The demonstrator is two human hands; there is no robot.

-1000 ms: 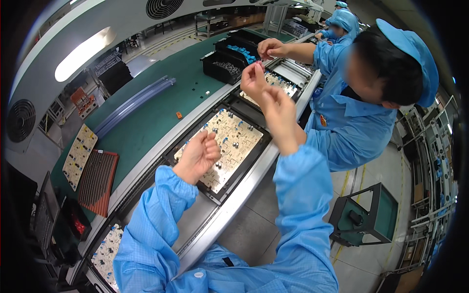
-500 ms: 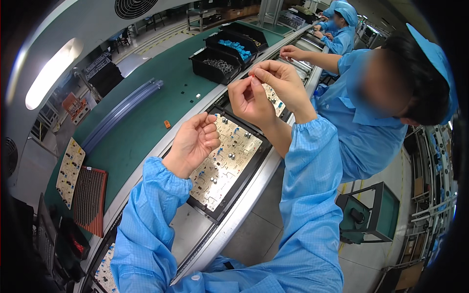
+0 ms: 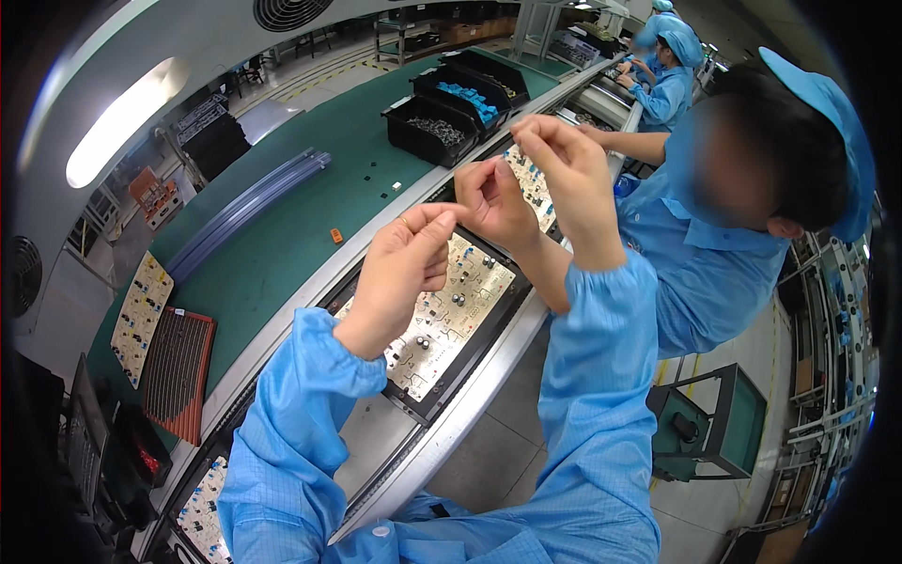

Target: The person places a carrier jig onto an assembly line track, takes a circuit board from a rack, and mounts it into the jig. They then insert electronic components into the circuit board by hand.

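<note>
My left hand (image 3: 399, 273) is raised over a circuit board (image 3: 442, 338), thumb and forefinger pinched together. Its fingertips are close to a co-worker's hand (image 3: 498, 202), whose fingers are curled; I cannot tell whether they touch. My right hand (image 3: 573, 174) is higher and further right, thumb and fingertips together in a pinch. What either pinch holds, if anything, is too small or hidden to name. The tan board carries small capacitors and blue parts and lies in a black frame on the conveyor rails, partly covered by my left hand. Another populated board (image 3: 534, 188) lies beyond it.
Black bins (image 3: 427, 141) of small parts stand on the green bench (image 3: 282, 244). Clear plastic tubes (image 3: 244, 207), an orange part (image 3: 335, 236) and a ribbed red-brown tray (image 3: 183, 376) lie there too. A co-worker (image 3: 723, 207) in blue is close on my right.
My left hand has moved up and right to the co-worker's hand and closed into a pinch. My right hand has moved right, away from that hand; the small red thing between them no longer shows.
</note>
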